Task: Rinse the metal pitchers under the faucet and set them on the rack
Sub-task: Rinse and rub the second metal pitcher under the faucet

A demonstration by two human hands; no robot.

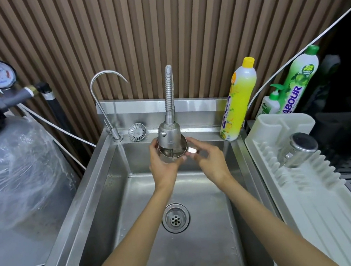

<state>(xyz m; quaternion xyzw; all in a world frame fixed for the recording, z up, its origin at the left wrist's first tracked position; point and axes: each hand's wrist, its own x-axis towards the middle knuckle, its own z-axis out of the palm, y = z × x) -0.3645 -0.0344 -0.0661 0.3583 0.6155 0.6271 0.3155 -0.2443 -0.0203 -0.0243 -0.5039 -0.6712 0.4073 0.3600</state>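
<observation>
Head: faucet over pitcher, rack right

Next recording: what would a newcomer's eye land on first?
Dead centre, the left hand wraps a small steel pitcher under the flexible metal faucet over the stainless sink, the right hand at its handle. At right, a second steel pitcher rests on the white plastic dish rack. A bright yellow detergent bottle stands at the sink's back-right corner.

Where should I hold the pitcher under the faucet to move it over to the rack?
Take the pitcher by its handle, from the right. The handle juts out toward the rack side, where the right hand pinches it, while the faucet head hangs over the open mouth and blocks a grip from above.
</observation>
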